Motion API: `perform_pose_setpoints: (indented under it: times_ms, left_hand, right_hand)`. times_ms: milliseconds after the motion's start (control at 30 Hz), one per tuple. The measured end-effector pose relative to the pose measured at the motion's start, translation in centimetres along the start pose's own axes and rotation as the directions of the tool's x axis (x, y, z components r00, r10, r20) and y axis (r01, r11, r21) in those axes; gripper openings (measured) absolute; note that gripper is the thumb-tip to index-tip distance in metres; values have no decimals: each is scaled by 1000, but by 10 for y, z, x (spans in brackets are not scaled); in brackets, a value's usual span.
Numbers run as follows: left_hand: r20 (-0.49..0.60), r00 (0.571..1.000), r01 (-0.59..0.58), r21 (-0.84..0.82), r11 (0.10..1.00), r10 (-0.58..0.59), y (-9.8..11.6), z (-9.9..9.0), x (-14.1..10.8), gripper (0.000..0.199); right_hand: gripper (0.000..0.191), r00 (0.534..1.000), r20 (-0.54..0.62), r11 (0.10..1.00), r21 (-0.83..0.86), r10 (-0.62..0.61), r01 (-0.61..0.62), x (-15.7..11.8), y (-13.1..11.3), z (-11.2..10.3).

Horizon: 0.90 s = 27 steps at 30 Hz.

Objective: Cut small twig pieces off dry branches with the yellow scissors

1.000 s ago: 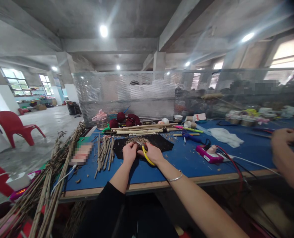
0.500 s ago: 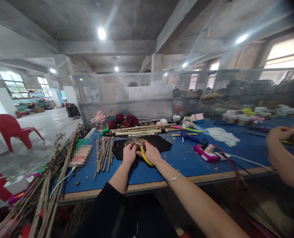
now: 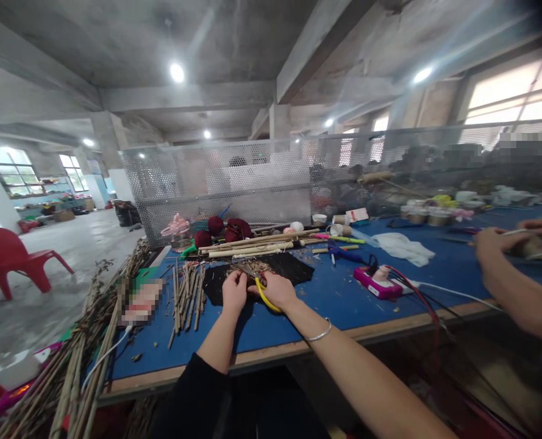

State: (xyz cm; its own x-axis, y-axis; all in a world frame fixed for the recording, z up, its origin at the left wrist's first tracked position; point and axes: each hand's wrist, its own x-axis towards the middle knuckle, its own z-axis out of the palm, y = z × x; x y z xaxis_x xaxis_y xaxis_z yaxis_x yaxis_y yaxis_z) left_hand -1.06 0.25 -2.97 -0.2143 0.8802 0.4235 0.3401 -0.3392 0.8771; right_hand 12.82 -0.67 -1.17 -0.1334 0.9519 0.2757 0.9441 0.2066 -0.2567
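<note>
My right hand [image 3: 277, 291] is closed around yellow-handled shears [image 3: 267, 300]. Their metal blades point up and left, over a pile of small plant bits [image 3: 256, 266]. Close beside the blades, my left hand [image 3: 235, 289] has its thumb and fingers pinched together; what sits between them is too small to make out. Under both hands lies a black cloth [image 3: 293, 267] carrying the pile. Left of the cloth, several cut dry stalks [image 3: 188, 296] rest on the blue table [image 3: 316, 332].
Long dry stalks [image 3: 81, 360] lean along the table's left end. Behind the cloth are peeled sticks [image 3: 256, 247] and dark red balls [image 3: 238, 230]. A purple power strip [image 3: 377, 283] with cables lies to the right. Another person's arm [image 3: 517, 280] works at the far right.
The camera view has shifted slightly, so the scene sits further left and the near table lower. Both hands stay over the cloth; the shears remain in my right hand.
</note>
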Motion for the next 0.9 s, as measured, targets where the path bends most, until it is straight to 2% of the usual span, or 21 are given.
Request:
perform_pose_setpoints:
  times_ms: [133,267,367,667,800,900]
  left_hand:
    - [2,996,89,-35,995,-89,0,0,0,26]
    - [-58,990,126,-43,991,-129,-2,-1,1,26]
    - [-78,991,107,-33,994,-109,-3,-1,2,24]
    - [-14,1000,-5,67,998,6,6,-5,-2,19]
    - [-33,999,3,-48,999,-4,8,-3,-3,21]
    - [0,995,95,-210,973,-97,9,-1,-2,25]
  right_hand:
    - [62,1000,-4,1000,-7,31,-31,1,1,1]
    - [62,999,-36,1000,-7,28,-28,0,2,1]
    - [64,999,-43,1000,3,-10,11,-1,2,2]
    - [60,998,-4,998,5,-56,56,1,4,4]
    - [57,999,-6,999,16,-50,50,1,5,4]
    - [56,998,-24,997,40,-64,65,1,4,5]
